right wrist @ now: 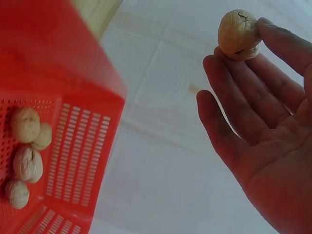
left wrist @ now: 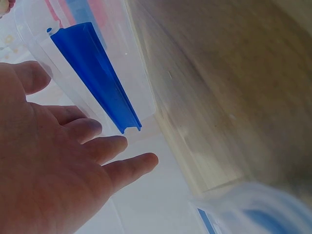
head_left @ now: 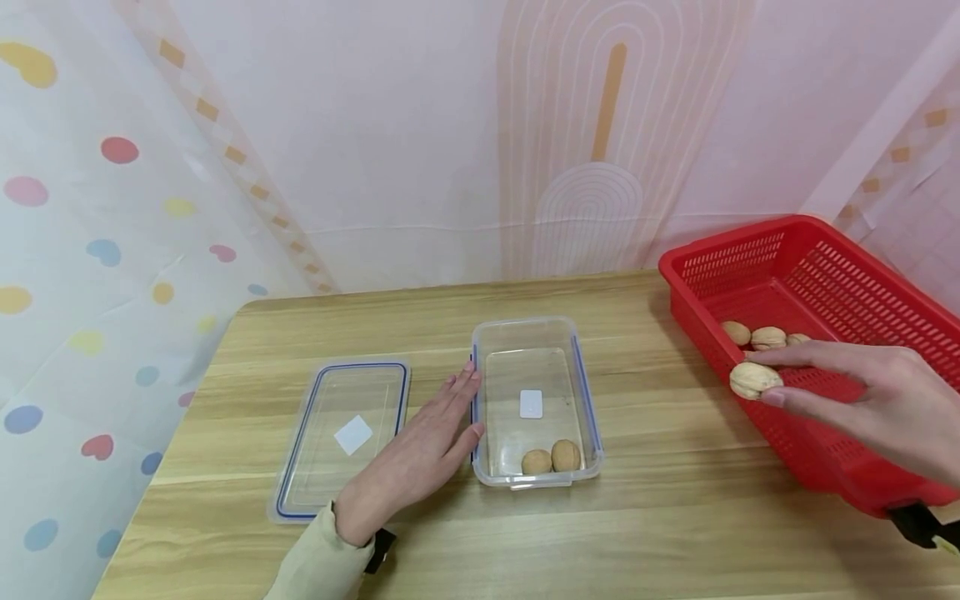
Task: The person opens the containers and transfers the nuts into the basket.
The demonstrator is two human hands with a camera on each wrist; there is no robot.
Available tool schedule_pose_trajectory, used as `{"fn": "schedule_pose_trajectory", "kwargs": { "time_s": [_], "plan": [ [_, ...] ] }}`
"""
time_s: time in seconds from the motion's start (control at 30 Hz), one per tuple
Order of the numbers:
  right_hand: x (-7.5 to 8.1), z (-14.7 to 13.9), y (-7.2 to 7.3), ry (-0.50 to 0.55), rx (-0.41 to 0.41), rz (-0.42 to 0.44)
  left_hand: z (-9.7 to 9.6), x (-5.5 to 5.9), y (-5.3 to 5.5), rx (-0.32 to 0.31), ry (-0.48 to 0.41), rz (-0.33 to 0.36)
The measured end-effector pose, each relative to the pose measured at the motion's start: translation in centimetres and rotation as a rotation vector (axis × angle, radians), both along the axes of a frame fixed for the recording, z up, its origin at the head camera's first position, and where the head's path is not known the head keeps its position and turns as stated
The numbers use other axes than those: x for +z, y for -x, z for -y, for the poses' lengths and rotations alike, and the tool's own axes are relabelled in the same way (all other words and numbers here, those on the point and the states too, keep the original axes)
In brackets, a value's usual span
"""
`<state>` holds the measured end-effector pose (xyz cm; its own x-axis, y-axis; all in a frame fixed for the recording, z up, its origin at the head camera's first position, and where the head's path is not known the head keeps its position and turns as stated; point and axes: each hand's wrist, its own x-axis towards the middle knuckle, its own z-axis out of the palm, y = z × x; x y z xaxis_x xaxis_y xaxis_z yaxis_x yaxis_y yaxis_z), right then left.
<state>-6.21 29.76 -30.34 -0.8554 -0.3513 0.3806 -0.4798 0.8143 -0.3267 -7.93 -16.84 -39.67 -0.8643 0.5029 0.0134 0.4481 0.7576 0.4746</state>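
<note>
Right hand (head_left: 877,400): thumb and fingertips pinch a walnut (head_left: 755,381) near the left side of the red basket (head_left: 765,298). We count four more walnuts (right wrist: 28,164) inside. Left hand (head_left: 427,446): fingers extended, holding nothing, tips at the box's (head_left: 517,362) left wall. Two nuts (head_left: 566,456) lie in the box's near end; lid (head_left: 360,392) further left, flat on the table (head_left: 637,533).

Pinched walnut (head_left: 754,381), apparently near red basket (head_left: 693,314)

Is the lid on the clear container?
No, the lid lies on the wooden table, left of the open clear container.
</note>
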Motion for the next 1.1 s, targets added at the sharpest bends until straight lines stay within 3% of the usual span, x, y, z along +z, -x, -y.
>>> {"fn": "schedule_pose_trajectory", "kwargs": {
  "time_s": [0.2, 0.43, 0.97, 1.1],
  "plan": [
    [0.0, -1.0, 0.8, -0.021, -0.051, 0.032, 0.0, 0.0, 0.0, -0.002, 0.005, -0.018],
    [0.0, -2.1, 2.2, -0.07, -0.136, 0.165, 0.0, 0.1, 0.0, 0.001, 0.004, -0.008],
    [-0.5, -5.1, 5.7, -0.115, -0.128, 0.32, 0.0, 0.1, 0.1, -0.004, 0.01, 0.009],
    [-0.1, -5.3, 6.6, -0.159, -0.145, 0.414, 0.0, 0.1, 0.0, -0.004, 0.007, 0.002]
  ]
}}
